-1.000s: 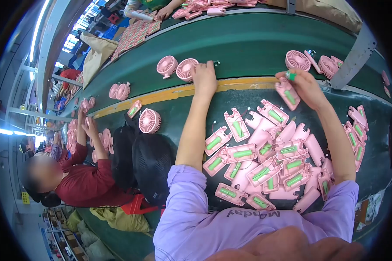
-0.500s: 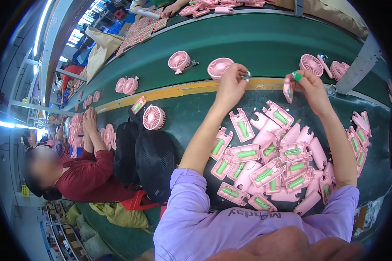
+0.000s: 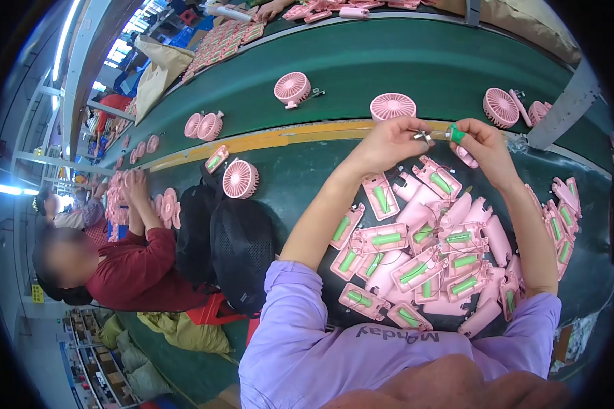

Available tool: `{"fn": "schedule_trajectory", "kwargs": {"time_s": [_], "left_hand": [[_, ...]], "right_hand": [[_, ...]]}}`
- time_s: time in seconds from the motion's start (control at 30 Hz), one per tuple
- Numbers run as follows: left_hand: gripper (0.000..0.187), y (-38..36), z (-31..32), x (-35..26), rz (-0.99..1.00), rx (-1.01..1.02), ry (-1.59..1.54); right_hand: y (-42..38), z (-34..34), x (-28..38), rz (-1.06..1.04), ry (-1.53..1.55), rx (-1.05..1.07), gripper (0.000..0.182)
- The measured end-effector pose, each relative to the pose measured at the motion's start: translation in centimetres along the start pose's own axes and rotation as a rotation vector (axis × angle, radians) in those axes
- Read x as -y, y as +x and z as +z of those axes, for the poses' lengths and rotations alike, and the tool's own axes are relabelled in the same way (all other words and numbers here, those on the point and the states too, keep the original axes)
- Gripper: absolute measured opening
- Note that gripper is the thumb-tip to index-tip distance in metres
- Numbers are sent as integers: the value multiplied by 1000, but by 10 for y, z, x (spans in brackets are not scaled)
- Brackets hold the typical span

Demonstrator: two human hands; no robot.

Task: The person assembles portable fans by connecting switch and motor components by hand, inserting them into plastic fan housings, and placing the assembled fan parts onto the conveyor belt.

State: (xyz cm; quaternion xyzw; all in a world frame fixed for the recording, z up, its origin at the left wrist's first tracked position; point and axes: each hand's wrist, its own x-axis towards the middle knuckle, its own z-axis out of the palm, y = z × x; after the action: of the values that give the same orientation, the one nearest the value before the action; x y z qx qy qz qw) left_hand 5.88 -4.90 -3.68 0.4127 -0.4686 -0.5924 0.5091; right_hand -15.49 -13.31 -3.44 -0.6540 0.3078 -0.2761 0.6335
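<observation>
My left hand (image 3: 397, 143) pinches a small metallic part (image 3: 421, 136) at the near edge of the belt. Close on its right, my right hand (image 3: 481, 144), with green tape round a finger, grips a pink housing (image 3: 466, 157), mostly hidden by the fingers. A pink fan head (image 3: 393, 106) rests on the green belt just beyond my left hand. Below both hands lies a heap of pink handle shells (image 3: 416, 269), many with green cells and thin wires.
Fan heads sit along the green conveyor (image 3: 348, 61), bordered by a yellow strip (image 3: 266, 142). A black backpack (image 3: 242, 245) stands at left, beside a co-worker in a red top (image 3: 133, 269). A metal post (image 3: 567, 102) rises at right.
My hands have come closer together, the left moving right and toward me. The fan heads on the belt have shifted right, and the one near my left hand now shows beyond it.
</observation>
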Motion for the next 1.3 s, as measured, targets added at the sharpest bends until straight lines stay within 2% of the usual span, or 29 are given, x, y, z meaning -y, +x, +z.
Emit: {"fn": "schedule_trajectory", "kwargs": {"time_s": [0.13, 0.3, 0.5, 0.57, 0.67, 0.8, 0.87, 0.93, 1.03, 1.07, 1.13, 1.2, 1.23, 1.3], "left_hand": [[29, 0, -2, 0, -9, 13, 72], [31, 1, 2, 5, 41, 23, 74], [33, -1, 9, 2, 28, 23, 68], [35, 0, 9, 2, 38, 25, 99], [32, 0, 11, 7, 96, 11, -46], [23, 0, 8, 7, 85, 46, -29], [19, -1, 9, 1, 53, 46, -12], [28, 2, 10, 5, 119, -12, 156], [39, 6, 11, 9, 296, -165, 542], [38, 7, 4, 10, 334, -245, 642], [35, 11, -23, 6, 396, -422, 835], [33, 13, -62, 13, 552, -509, 1225], [35, 11, -74, 14, 475, -519, 1250], [38, 9, -98, 23, 475, -537, 1334]], "right_hand": [[-5, 0, 5, 35, 71, 98, 16], [-8, 8, 3, -5, -3, 47, 16], [-8, 10, 2, -38, -1, 91, 16], [-8, 9, 2, 24, 21, 101, 16], [-8, 8, 5, 77, 88, 167, 16], [-8, 10, -1, 49, 139, 218, 18], [-7, 10, 4, 19, 50, 185, 17], [-1, 7, 6, 12, -30, 167, 16], [18, -15, -6, 30, -41, -11, 17], [24, -29, -14, 45, -24, -80, 18], [34, -54, -25, 44, 91, -368, 24], [42, -76, -39, -83, 44, -539, 31], [45, -86, -45, -185, -81, -597, 32], [47, -96, -56, -386, -329, -708, 34]]}}
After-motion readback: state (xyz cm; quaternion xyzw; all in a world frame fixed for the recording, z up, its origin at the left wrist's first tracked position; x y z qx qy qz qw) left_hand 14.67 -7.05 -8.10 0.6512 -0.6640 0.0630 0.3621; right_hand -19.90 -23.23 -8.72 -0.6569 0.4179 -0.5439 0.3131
